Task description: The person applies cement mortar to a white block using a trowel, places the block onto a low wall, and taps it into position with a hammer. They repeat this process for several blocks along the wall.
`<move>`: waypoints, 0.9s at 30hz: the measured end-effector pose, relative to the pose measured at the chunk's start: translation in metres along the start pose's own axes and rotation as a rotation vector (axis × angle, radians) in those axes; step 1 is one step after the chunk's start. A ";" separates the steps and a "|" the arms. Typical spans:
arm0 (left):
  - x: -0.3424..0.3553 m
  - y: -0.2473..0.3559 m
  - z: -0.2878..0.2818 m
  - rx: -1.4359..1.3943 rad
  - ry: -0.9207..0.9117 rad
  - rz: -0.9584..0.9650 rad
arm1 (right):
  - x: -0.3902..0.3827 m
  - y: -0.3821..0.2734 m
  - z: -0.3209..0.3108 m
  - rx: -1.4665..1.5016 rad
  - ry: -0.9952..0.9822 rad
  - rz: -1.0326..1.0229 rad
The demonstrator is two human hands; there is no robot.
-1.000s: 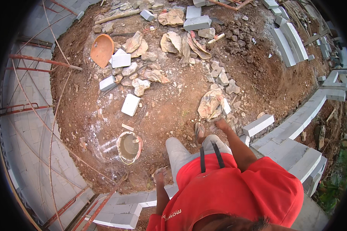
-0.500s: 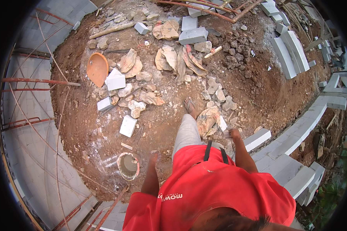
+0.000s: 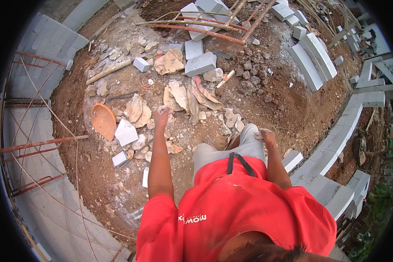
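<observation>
My left hand [image 3: 162, 114] is stretched out ahead over the ground, beside crumpled brown paper sacks [image 3: 175, 97]. Its fingers look curled in, and I see nothing in them. By my right thigh, my right hand [image 3: 267, 137] has its fingers extended against the grey trousers [image 3: 251, 144] and holds nothing visible. An orange basin [image 3: 104, 121] lies tilted left of my left hand, with a white block [image 3: 126, 132] close against it. Broken stones [image 3: 231, 120] lie on the soil in front of my legs.
Grey blocks [image 3: 200, 64] and a red metal frame [image 3: 196, 29] lie farther ahead. A low block wall [image 3: 332, 150] curves along the right. At left, a red scaffold bar [image 3: 43, 143] juts toward the soil before a block wall [image 3: 43, 192]. A pole [image 3: 110, 71] lies at far left.
My left hand has swung forward from low by the round bucket, which no longer shows. My right hand has risen slightly to my thigh. My legs have shifted, and the ground view has moved.
</observation>
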State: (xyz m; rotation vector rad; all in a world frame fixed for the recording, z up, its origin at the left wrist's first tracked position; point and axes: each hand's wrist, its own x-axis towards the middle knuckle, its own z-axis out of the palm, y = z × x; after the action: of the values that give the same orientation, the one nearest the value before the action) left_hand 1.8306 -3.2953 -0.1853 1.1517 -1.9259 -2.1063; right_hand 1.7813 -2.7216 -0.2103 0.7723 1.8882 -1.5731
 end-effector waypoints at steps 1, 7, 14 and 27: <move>0.011 0.023 0.020 -0.014 -0.016 0.034 | 0.014 -0.003 -0.003 0.012 0.046 -0.005; 0.007 -0.016 0.063 0.053 0.003 -0.116 | 0.092 -0.041 -0.020 -0.094 -0.036 0.261; -0.113 -0.171 0.067 0.531 0.120 -0.815 | 0.229 -0.135 -0.063 0.039 -0.164 0.142; 0.057 -0.075 0.259 0.142 0.133 -0.510 | 0.394 -0.239 -0.154 0.111 -0.069 0.147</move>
State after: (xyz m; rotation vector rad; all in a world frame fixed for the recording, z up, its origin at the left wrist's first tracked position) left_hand 1.6789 -3.0926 -0.2940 1.9339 -1.8958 -2.0479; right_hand 1.3300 -2.5740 -0.3152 0.8730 1.6673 -1.6013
